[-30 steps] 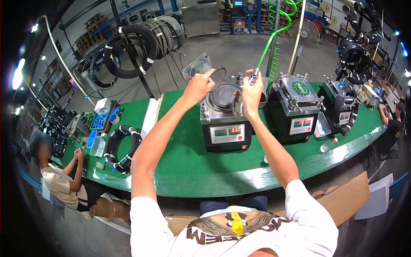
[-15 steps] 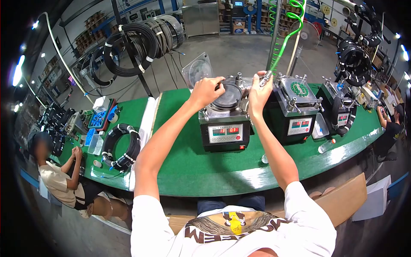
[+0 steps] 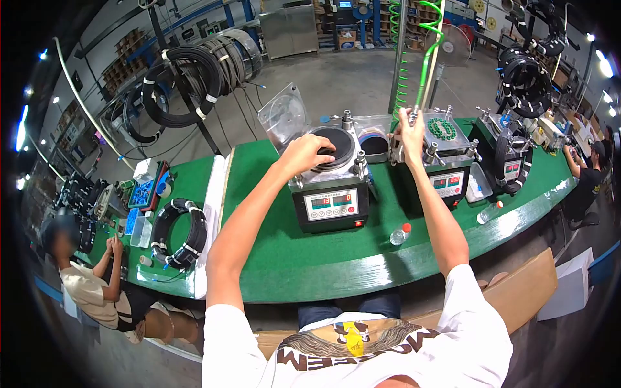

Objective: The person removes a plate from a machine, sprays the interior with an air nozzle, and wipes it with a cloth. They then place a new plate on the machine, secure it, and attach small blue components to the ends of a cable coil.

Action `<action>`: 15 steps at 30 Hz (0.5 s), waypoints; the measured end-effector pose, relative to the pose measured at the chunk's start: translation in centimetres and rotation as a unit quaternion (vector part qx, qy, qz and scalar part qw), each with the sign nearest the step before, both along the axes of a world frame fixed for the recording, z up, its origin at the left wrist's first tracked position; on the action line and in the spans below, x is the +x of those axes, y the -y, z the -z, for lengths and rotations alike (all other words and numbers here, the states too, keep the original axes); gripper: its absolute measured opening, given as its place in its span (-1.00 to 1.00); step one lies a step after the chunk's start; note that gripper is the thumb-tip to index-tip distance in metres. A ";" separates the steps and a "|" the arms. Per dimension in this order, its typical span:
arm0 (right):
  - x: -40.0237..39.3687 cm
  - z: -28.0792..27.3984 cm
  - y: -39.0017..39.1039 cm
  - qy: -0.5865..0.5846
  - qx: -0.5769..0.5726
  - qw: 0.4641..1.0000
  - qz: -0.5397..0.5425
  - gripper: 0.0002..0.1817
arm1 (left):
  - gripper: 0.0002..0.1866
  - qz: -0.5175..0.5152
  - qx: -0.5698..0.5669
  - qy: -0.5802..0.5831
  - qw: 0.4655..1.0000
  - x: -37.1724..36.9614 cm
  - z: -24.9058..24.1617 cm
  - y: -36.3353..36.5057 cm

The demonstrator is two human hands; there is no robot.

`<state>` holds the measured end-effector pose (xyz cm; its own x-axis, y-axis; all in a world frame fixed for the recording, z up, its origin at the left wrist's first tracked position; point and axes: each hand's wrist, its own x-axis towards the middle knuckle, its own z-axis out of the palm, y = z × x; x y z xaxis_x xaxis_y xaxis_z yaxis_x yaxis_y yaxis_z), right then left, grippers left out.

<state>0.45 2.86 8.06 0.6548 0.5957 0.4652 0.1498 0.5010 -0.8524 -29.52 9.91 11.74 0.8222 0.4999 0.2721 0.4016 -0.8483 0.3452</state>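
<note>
A bench-top polishing machine (image 3: 331, 208) with a red digital display stands in front of me. On its top is a round black disc (image 3: 337, 146). My left hand (image 3: 306, 154) rests at the disc's left edge, thumb and fingers apart over its surface; nothing shows between them. To the right, my right hand (image 3: 411, 136) is closed around a slim metal air gun (image 3: 414, 115) on the green coiled hose (image 3: 427, 68). It is held upright between the first machine and a second polishing machine (image 3: 446, 181), which carries a ring of green pieces (image 3: 442, 129).
A raised clear lid (image 3: 284, 116) stands behind the first machine. A red-capped bottle (image 3: 400, 234) is on the green bench (image 3: 278, 271), with another bottle (image 3: 490, 212) farther right. Coiled black cable (image 3: 181, 233) lies left, near a seated co-worker (image 3: 94, 278). Another person (image 3: 588, 174) works far right.
My left hand has settled lower over the disc. My right hand has moved right, away from the first machine, with the air gun. The display's right number went from 0.3 to 0.
</note>
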 end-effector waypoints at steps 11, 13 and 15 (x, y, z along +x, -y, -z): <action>7.1 1.8 -10.6 0.386 -0.246 0.885 0.090 -0.50 | -0.78 -0.034 -0.056 0.235 0.970 0.3 0.2 0.8; 8.9 1.6 -13.0 0.360 -0.244 0.894 0.106 -0.52 | -0.84 -0.067 -0.011 0.266 0.962 0.2 0.2 1.0; 10.4 1.0 -14.7 0.316 -0.230 0.912 0.125 -0.57 | -0.86 -0.084 0.010 0.288 0.954 0.1 0.7 0.8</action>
<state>10.84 17.52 7.02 0.4849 0.6913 0.5358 0.7447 -0.0052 -0.6673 -29.39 9.11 10.99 0.4422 0.6006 0.6661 0.2803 -0.7980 0.5335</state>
